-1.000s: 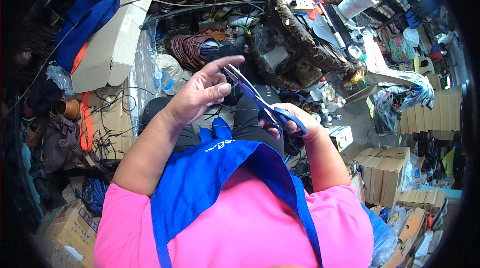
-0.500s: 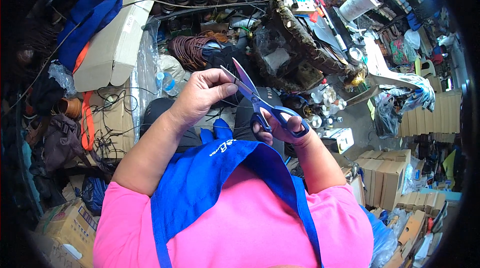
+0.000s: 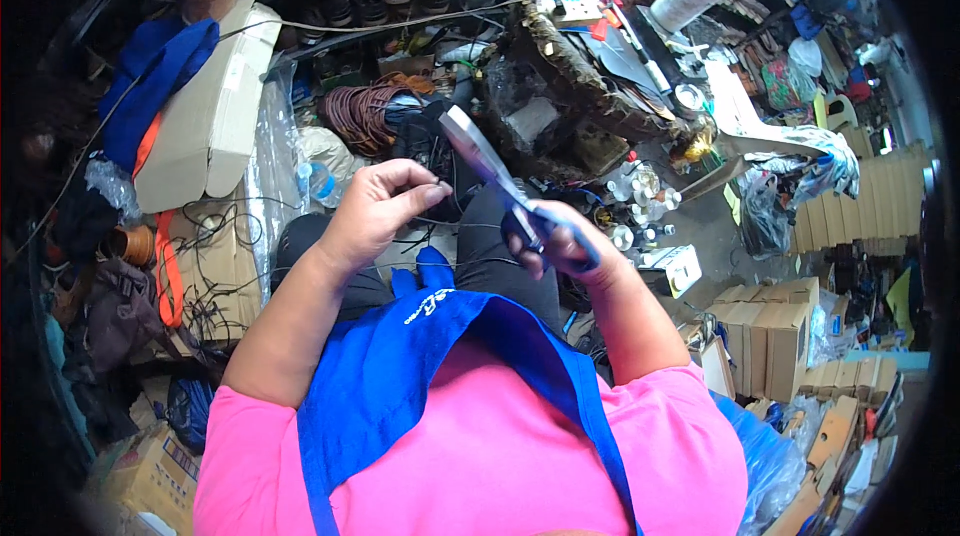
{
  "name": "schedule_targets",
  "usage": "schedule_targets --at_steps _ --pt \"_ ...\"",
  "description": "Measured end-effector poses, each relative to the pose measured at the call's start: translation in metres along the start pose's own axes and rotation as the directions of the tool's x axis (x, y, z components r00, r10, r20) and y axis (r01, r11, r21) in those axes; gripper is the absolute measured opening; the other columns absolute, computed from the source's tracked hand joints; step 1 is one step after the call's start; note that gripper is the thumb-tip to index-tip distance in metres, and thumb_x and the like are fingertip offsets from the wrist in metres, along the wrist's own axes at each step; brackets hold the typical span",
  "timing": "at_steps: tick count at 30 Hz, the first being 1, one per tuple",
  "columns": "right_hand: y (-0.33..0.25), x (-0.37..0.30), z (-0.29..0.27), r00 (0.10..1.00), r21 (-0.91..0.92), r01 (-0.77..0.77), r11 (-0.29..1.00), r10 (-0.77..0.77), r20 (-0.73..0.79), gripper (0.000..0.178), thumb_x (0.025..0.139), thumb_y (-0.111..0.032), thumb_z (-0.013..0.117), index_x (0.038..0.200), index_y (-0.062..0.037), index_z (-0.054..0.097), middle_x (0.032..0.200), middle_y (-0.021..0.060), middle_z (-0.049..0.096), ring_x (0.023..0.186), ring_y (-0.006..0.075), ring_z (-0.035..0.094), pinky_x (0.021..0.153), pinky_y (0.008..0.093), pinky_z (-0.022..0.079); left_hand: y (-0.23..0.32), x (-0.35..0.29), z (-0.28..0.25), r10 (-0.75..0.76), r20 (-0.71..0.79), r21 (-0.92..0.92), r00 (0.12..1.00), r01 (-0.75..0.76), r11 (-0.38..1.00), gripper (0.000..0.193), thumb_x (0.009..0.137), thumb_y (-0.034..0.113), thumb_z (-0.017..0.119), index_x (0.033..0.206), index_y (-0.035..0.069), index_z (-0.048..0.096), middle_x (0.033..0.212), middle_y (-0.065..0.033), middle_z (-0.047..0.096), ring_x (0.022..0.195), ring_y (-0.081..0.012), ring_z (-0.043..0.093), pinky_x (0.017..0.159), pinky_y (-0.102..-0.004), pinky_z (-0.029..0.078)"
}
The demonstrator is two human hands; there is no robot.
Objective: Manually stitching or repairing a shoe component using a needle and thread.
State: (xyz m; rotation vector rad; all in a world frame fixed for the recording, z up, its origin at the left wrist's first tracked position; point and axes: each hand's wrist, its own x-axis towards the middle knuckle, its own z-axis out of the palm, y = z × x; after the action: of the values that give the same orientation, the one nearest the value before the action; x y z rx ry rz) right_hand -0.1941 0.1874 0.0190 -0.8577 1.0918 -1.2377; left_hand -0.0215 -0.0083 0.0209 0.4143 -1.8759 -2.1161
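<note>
My right hand point(image 3: 572, 241) grips a pair of scissors point(image 3: 487, 158) by the dark blue handles. Motion blurs them, and the blades look close together, pointing up and to the left. Left of the blades, my left hand point(image 3: 372, 208) is closed in a pinch, thumb against forefinger. Whatever lies between those fingertips is too small to make out. Fingertips and blades are apart. Below both hands, the blue apron point(image 3: 400, 341) covers my front and reaches onto my lap.
Folded cardboard point(image 3: 205, 126) and an orange strap point(image 3: 169, 276) lie at the left. Coiled brown cord point(image 3: 357, 118) sits ahead, beside a rough-edged bench point(image 3: 550, 56) with tools and papers. Small bottles point(image 3: 640, 191) stand right of my hands; cardboard boxes point(image 3: 765, 331) are farther right.
The scissors have come away from my left fingertips, and their blades have swung closer together. My left hand has shifted slightly left and down. The whole view has moved a little.
</note>
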Motion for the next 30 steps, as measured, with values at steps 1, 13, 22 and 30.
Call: schedule_targets --at_steps 1,13,22,30 --pt "-0.003 -0.003 -0.01 0.999 0.025 0.045 0.999 -0.044 -0.017 0.071 0.068 -0.069 0.063 0.092 -0.0027 0.054 0.069 0.0022 0.054 0.057 0.0094 0.052 0.052 0.022 0.042 0.004 -0.001 0.001 -0.014 -0.041 -0.005 0.999 0.014 1.0 0.01 0.083 0.012 0.064 0.088 0.003 0.064 0.083 -0.0005 0.064 0.071 -0.0024 0.052 0.064 -0.0187 0.041" --pt "-0.117 -0.011 -0.164 0.59 -0.62 -0.594 0.512 -0.246 -0.769 0.055 0.078 -0.053 0.061 0.103 -0.004 0.061 0.08 -0.0005 0.057 0.074 0.0092 0.049 0.065 0.024 0.037 0.035 0.0 -0.037 0.12 -0.106 -0.147 0.987 -0.134 0.98 0.097 0.079 0.077 0.028 0.135 -0.003 0.03 0.072 -0.0041 0.057 0.048 -0.0025 0.032 0.046 -0.0144 0.025" --pt "-0.125 0.009 -0.199 0.553 -0.566 -0.824 -0.033 -0.266 -0.789 0.055 0.072 -0.056 0.056 0.074 -0.0023 0.068 0.07 0.0151 0.065 0.071 0.0285 0.064 0.07 0.0376 0.048 0.03 -0.011 -0.04 0.023 -0.067 -0.498 0.997 -0.053 0.865 0.078 0.09 0.058 0.034 0.143 0.006 0.011 0.083 -0.0156 0.061 0.044 -0.0046 0.032 0.048 -0.0161 0.03" --pt "-0.148 0.011 -0.178 0.559 -0.551 -0.827 -0.117 -0.287 -0.778 0.064 0.077 -0.064 0.052 0.082 -0.0026 0.069 0.077 0.0133 0.067 0.076 0.0265 0.064 0.071 0.0368 0.047 0.02 -0.011 -0.041 0.016 -0.148 -0.535 0.989 -0.093 0.84 0.042 0.096 0.029 0.043 0.13 0.005 0.044 0.083 -0.0037 0.062 0.048 -0.0023 0.036 0.05 -0.0165 0.03"
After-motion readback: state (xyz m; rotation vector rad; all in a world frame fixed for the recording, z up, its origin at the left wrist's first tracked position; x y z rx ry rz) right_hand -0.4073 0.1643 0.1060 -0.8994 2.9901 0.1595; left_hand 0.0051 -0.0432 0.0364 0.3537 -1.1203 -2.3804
